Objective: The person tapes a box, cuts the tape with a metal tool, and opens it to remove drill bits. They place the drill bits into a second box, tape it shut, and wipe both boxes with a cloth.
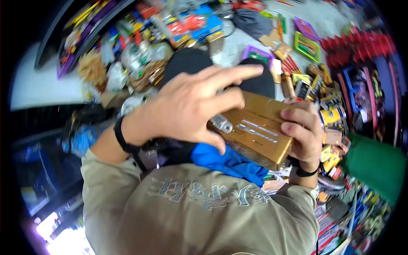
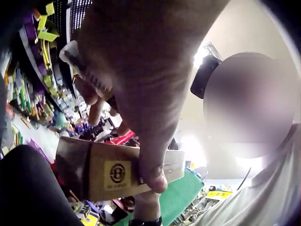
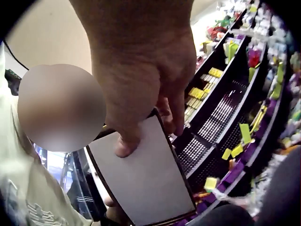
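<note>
My right hand [image 1: 304, 131] grips a gold cardboard box [image 1: 257, 131] printed with pictures of tool shanks. Its fingers curl over the printed face in the head view, and its thumb presses a pale, dark-edged panel [image 3: 146, 174] in the right wrist view. My left hand [image 1: 191, 102] is over the box's left end, fingers spread, blurred in the head view. Partly behind it is a silver cylindrical shape [image 1: 222, 124] with a round hole. In the left wrist view, the left thumb overlaps the box's side, which bears a yellow label [image 2: 117, 175]; a ribbed item [image 2: 87, 73] appears beside the fingers.
Blue cloth [image 1: 229, 161] lies below the box, between it and the shirt. A green ribbed sheet [image 1: 374, 165] is at the right, near red racks [image 1: 357, 44]. Small goods and trays, one green-rimmed tray [image 1: 307, 47] among them, crowd the area beyond the knees.
</note>
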Action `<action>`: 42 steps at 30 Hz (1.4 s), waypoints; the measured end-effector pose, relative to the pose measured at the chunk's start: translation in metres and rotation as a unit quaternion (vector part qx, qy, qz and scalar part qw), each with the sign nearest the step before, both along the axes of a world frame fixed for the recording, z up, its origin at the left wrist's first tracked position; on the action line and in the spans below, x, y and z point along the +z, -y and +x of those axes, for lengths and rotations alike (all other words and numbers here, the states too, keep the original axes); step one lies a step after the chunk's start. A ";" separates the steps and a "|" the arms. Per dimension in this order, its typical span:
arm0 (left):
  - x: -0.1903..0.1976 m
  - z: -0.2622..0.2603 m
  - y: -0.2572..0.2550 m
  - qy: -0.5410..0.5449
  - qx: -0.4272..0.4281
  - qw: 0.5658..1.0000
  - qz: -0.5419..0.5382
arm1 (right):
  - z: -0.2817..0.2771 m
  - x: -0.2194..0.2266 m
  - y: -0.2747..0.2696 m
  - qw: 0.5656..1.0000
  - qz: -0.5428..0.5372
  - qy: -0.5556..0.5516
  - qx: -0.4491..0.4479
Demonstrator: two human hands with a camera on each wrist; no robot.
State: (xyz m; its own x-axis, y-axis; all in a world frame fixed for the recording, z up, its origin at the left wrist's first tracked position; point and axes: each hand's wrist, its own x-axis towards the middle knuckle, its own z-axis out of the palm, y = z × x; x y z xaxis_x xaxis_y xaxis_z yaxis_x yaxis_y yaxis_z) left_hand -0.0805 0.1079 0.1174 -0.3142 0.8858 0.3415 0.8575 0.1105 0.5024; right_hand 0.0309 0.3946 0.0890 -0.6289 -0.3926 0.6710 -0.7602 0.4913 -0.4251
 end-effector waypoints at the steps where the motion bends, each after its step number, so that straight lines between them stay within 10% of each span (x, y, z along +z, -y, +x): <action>1: 0.003 0.004 0.013 0.061 0.019 0.998 -0.011 | -0.009 0.001 0.012 0.999 -0.019 -0.001 0.027; 7: 0.001 0.033 0.088 0.045 0.151 0.987 -0.013 | -0.061 0.007 0.085 0.991 0.007 -0.029 0.130; 13: -0.034 0.076 0.164 0.068 0.328 0.942 0.014 | -0.088 0.002 0.162 0.961 0.007 0.204 0.187; 23: -0.165 0.088 0.309 0.141 0.714 0.679 -0.093 | -0.095 -0.016 0.165 0.904 0.144 0.371 0.155; 42: -0.294 0.105 0.230 0.402 0.581 0.695 -0.133 | -0.086 -0.021 0.104 0.872 0.111 0.471 0.077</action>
State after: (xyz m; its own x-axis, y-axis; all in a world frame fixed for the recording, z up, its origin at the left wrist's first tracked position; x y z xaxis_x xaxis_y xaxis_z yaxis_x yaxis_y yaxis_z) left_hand 0.0247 -0.1225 -0.1768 -0.8646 -0.1280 -0.4859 -0.4350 0.6746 0.5964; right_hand -0.0551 0.2907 0.0683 -0.7889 -0.5747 -0.2178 -0.1891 0.5642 -0.8037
